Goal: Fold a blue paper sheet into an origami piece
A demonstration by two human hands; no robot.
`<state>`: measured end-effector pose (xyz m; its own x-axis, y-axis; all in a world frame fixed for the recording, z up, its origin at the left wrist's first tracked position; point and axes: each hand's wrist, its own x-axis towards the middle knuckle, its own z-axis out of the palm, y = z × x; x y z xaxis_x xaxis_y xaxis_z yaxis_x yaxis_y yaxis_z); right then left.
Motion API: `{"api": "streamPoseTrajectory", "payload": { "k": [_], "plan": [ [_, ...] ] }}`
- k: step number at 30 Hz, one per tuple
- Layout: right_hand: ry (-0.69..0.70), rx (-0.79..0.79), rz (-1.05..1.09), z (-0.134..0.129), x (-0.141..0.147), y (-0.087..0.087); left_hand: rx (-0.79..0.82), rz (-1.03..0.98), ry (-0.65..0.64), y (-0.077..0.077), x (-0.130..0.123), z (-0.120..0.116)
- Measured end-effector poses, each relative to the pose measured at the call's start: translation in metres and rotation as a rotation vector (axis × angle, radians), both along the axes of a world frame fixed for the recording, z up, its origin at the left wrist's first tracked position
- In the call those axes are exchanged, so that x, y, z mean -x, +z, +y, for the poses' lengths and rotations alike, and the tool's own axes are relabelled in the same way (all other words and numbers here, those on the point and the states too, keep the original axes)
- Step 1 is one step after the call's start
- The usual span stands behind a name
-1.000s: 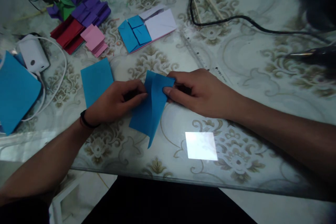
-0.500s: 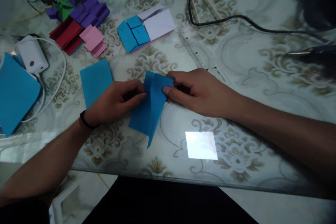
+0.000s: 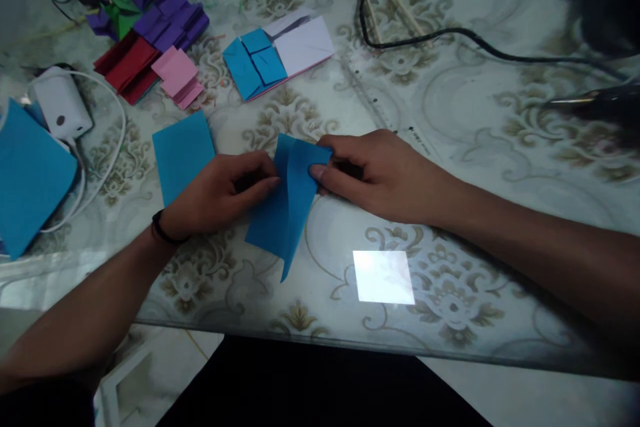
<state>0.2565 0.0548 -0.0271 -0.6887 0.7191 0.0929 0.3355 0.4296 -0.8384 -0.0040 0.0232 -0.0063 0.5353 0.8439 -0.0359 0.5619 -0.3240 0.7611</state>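
A creased blue paper (image 3: 283, 213) is held between my hands above the patterned table. My right hand (image 3: 375, 173) pinches its upper right corner between thumb and fingers. At the paper's left edge, my left hand (image 3: 225, 187) has thumb and forefinger closed on it. The lower end of the paper hangs in a bent point. A second blue sheet (image 3: 183, 153) lies flat beyond my left hand, partly hidden by it.
Folded purple (image 3: 173, 20), red (image 3: 127, 67) and pink (image 3: 177, 77) papers lie at the upper left. A blue and white folded piece (image 3: 260, 63), a clear ruler (image 3: 375, 101), a black cable (image 3: 450, 31) and a white device (image 3: 63, 103) are also on the table (image 3: 320, 320).
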Motion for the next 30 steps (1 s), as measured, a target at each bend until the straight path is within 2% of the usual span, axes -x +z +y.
{"api": "streamPoseTrajectory", "payload": {
  "k": [12,30],
  "plan": [
    [-0.006,-0.013,-0.017,-0.0007,0.0002,0.0007,0.027,0.03,0.03,0.0002,0.0003,-0.0009],
    [-0.01,-0.06,-0.023,-0.0001,-0.0004,0.0001,-0.011,0.002,-0.014,-0.0026,0.0018,0.0006]
  ]
}}
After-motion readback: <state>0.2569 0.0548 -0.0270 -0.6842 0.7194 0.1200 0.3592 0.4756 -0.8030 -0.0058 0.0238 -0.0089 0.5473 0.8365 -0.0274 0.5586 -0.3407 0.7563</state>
